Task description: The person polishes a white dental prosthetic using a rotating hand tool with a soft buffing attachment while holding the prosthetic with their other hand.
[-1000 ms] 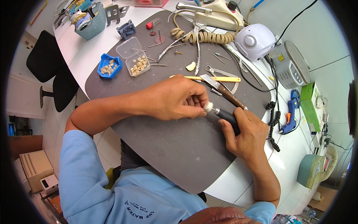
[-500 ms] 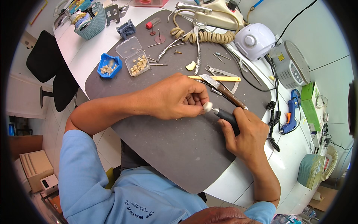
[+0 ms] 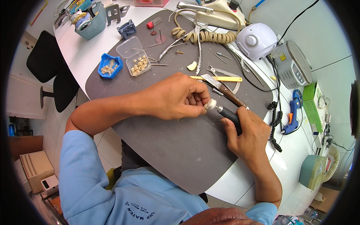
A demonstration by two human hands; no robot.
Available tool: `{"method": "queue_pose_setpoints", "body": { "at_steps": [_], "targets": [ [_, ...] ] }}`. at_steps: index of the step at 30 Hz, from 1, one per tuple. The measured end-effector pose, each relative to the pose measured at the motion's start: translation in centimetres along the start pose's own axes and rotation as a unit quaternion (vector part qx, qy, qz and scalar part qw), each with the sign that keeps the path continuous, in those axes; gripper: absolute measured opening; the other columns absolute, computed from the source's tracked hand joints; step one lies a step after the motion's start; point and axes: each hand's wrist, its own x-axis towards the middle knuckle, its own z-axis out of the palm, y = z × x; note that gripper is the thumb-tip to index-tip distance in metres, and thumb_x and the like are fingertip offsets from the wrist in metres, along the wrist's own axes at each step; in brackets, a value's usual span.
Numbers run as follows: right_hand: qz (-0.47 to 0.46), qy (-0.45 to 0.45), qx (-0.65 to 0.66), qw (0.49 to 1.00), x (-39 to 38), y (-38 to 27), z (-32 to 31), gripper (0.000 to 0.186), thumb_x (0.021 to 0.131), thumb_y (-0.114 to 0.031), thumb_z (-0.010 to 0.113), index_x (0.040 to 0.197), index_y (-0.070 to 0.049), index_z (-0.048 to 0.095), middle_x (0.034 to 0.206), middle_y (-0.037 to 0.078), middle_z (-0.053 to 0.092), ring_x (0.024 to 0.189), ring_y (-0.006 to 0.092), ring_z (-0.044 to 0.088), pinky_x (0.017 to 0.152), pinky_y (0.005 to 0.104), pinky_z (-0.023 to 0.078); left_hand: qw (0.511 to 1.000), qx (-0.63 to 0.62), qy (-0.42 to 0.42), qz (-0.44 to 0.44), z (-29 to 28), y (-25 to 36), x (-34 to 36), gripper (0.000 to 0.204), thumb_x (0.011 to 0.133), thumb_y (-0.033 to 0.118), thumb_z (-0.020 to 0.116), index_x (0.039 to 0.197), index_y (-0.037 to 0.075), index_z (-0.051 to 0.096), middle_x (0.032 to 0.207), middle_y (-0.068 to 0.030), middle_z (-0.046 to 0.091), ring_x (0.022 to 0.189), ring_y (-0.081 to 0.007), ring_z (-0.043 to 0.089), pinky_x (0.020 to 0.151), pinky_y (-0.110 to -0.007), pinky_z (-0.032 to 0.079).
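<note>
My left hand (image 3: 183,98) is closed in a pinch over the grey mat. Between its thumb and forefinger sits a small cream-coloured piece (image 3: 206,106), like a tooth crown, mostly hidden by the fingertips. My right hand (image 3: 249,133) is wrapped round a black rotary handpiece (image 3: 229,117) that points up and left. At its metal tip a small white polishing wheel (image 3: 212,104) lies right against or just beside the cream piece; I cannot tell which. Just beyond the hands lie a wooden-handled knife (image 3: 231,95) and a yellow-handled tool (image 3: 229,79).
A clear lidded box (image 3: 138,64) holds several cream tooth-like pieces. Left of it stands a blue tray (image 3: 110,66) with pale scraps. Pliers (image 3: 199,52) and thin burs lie farther back. A white control unit (image 3: 257,41), cables and a blue glue gun (image 3: 294,114) line the right side.
The handpiece has shifted slightly, its white wheel moving a little right and up from the left fingertips, so more of the cream piece shows. The left hand has hardly moved.
</note>
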Motion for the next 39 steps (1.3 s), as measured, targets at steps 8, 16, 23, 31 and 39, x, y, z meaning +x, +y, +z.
{"method": "queue_pose_setpoints", "body": {
  "at_steps": [8, 16, 23, 31, 39],
  "targets": [
    [-0.001, -0.007, -0.004, 1.000, 0.02, -0.06, -0.10, 0.042, 0.094, -0.041, 0.087, 0.087, -0.008, 0.061, 0.071, 0.008, 0.059, 0.061, 0.0290, 0.062, 0.053, 0.0431, 0.043, 1.000, 0.002, 0.000, -0.003, -0.02, 0.13, 0.00, 0.016, 0.097, 0.007, 0.078, 0.109, -0.003, 0.077, 0.091, -0.0033, 0.078, 0.080, -0.0047, 0.072, 0.072, -0.022, 0.060],
    [-0.013, -0.010, -0.011, 1.000, -0.01, 0.01, -0.12, 0.042, 0.093, -0.041, 0.087, 0.088, -0.008, 0.063, 0.073, 0.008, 0.059, 0.063, 0.0292, 0.063, 0.053, 0.0437, 0.043, 1.000, 0.002, 0.001, -0.002, 0.11, -0.19, 0.01, 0.013, 0.097, 0.006, 0.077, 0.108, -0.002, 0.077, 0.091, -0.0019, 0.078, 0.079, -0.0038, 0.072, 0.071, -0.021, 0.059],
    [-0.015, -0.014, -0.014, 1.000, -0.04, -0.01, -0.19, 0.041, 0.092, -0.041, 0.088, 0.089, -0.008, 0.063, 0.074, 0.008, 0.060, 0.063, 0.0286, 0.063, 0.053, 0.0436, 0.044, 1.000, 0.002, 0.003, -0.003, 0.13, 0.03, 0.01, 0.013, 0.098, 0.008, 0.079, 0.107, -0.002, 0.078, 0.091, -0.0017, 0.079, 0.079, -0.0030, 0.071, 0.070, -0.020, 0.058],
    [-0.003, -0.002, -0.009, 1.000, -0.08, -0.04, 0.05, 0.042, 0.094, -0.041, 0.087, 0.088, -0.008, 0.062, 0.073, 0.008, 0.059, 0.062, 0.0286, 0.062, 0.053, 0.0432, 0.043, 1.000, 0.010, 0.000, 0.003, 0.06, -0.10, 0.04, 0.017, 0.098, 0.009, 0.082, 0.108, -0.003, 0.077, 0.090, -0.0030, 0.079, 0.077, -0.0034, 0.071, 0.069, -0.021, 0.058],
    [-0.010, 0.006, -0.028, 1.000, -0.12, 0.04, 0.25, 0.044, 0.093, -0.044, 0.087, 0.088, -0.008, 0.062, 0.072, 0.008, 0.058, 0.062, 0.0283, 0.062, 0.053, 0.0432, 0.043, 1.000, 0.013, -0.001, -0.003, 0.07, 0.09, 0.03, 0.017, 0.098, 0.010, 0.082, 0.108, -0.003, 0.077, 0.089, -0.0026, 0.079, 0.078, -0.0031, 0.071, 0.069, -0.021, 0.058]
  ]
}}
